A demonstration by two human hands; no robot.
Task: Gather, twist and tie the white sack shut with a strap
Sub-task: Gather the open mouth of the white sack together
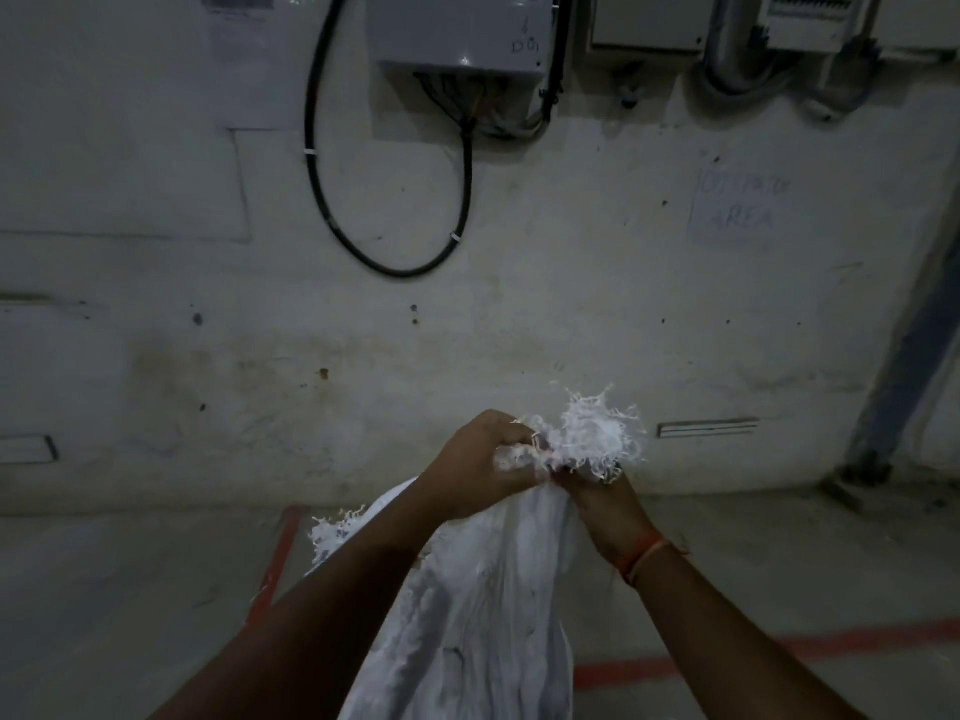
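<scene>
A white woven sack (483,605) stands in front of me, its cloth bunched upward into a neck. The frayed mouth (592,433) sticks out above both fists. My left hand (483,465) is closed around the gathered neck from the left. My right hand (608,506), with an orange thread on its wrist, grips the same neck from the right, just below the frayed tuft. A second frayed edge (332,532) of the sack hangs out to the left behind my left forearm. No strap is visible.
A stained white wall (363,330) faces me, close behind the sack. Grey electrical boxes (462,33) and a looping black cable (395,252) hang on it. Red lines (779,652) mark the concrete floor. A blue metal post (904,366) leans at the right.
</scene>
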